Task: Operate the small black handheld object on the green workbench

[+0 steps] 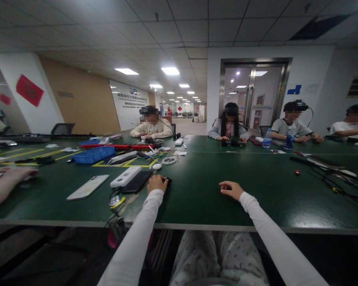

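Observation:
My left hand (157,183) rests on the green table with its fingers closed around a small black object (168,180). Most of that object is hidden, so its kind cannot be made out. Just left of this hand lie a dark flat pouch or notebook (137,182) and a white box-shaped device (125,176). My right hand (233,190) is at the table's surface on the other side, its fingers loosely bent and apart, with nothing visible in them.
A white phone (88,187) lies at the left, near another person's arm (6,184). Farther back are a blue tray (94,155), tangled cables (164,157) and a white disc (156,167). Bottles (267,139), black cables (331,174) and a small red item (297,172) are at right. Several people sit opposite.

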A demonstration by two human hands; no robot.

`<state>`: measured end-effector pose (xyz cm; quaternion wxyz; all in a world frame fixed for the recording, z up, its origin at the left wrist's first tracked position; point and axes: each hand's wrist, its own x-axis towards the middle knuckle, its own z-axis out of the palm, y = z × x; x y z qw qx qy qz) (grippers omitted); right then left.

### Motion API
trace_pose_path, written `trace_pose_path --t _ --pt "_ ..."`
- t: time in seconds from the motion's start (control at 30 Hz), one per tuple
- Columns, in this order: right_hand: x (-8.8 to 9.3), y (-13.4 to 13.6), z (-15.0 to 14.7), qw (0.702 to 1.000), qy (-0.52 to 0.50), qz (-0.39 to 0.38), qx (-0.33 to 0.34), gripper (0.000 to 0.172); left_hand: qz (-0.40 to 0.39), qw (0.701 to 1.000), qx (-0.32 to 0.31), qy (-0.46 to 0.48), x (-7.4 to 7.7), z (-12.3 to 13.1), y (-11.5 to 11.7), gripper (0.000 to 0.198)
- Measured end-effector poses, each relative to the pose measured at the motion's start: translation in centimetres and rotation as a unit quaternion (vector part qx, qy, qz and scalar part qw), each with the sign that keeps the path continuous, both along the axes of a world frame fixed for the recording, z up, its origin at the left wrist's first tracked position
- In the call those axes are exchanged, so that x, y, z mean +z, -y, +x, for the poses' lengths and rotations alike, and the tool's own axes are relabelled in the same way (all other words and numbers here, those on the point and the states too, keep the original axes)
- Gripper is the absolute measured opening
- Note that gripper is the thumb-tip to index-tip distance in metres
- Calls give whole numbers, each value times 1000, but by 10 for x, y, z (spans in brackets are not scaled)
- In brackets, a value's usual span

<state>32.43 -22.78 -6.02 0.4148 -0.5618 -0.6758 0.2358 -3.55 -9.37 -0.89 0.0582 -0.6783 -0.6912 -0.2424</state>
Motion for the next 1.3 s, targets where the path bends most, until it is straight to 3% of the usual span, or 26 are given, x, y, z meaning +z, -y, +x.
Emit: trace_pose_path --t 0.17,0.3,0.67,0.8,0.93,1.3 --pt "-1 0 0 1000 3 -1 -1 37 -11 1000 -8 -8 0 6 3 29" --pt "-1 0 0 1000 1 0 -4 37 -15 999 -34 -15 1 28 13 28" --pt "2 -1 1 1000 22 12 -4 51 -18 973 -231 -20 -8 151 71 21" --pt "4 -1 0 999 34 23 -9 57 -8 953 -302 -6 -12 183 88 18" --pt "6 -1 0 999 42 28 -16 57 -1 940 -340 21 -15 195 94 16" --pt "12 2 0 999 48 17 -18 50 40 921 -353 161 -20 192 82 9"
